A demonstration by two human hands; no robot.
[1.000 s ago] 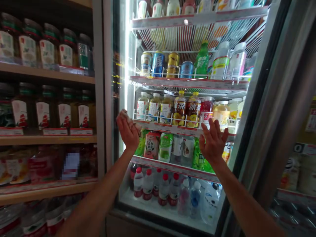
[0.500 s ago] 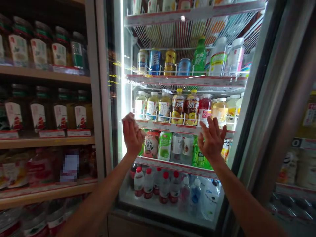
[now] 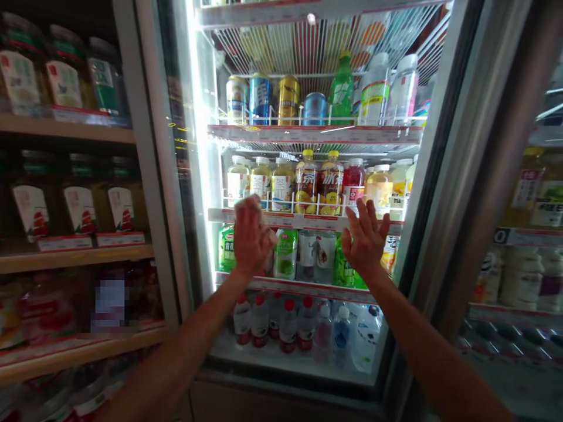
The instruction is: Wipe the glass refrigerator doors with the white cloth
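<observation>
My left hand (image 3: 250,249) is raised in front of the lit glass door (image 3: 447,158) of a drinks fridge, its palm towards the glass. Under the fingers it holds a crumpled, pale pinkish cloth (image 3: 252,205), which sticks out past the fingertips and on the right side. The cloth is at the glass, over the lower middle shelf. Farther right, my right hand (image 3: 366,239) has its fingers spread and holds nothing. It faces the glass in front of the fruit drink bottles; whether the fingertips touch the pane I cannot tell.
Behind the glass stand yellow-capped tea bottles (image 3: 319,183), drink cans (image 3: 260,98) and red-capped bottles (image 3: 288,326). A wooden shelf (image 3: 70,258) with jars is on the left. At right is a metal door frame (image 3: 475,170), with more bottles (image 3: 521,278) beyond.
My left hand has moved right across the glass with the cloth, closer to my right hand. My right hand stays over the same bottles, fingers spread. The view has turned slightly right.
</observation>
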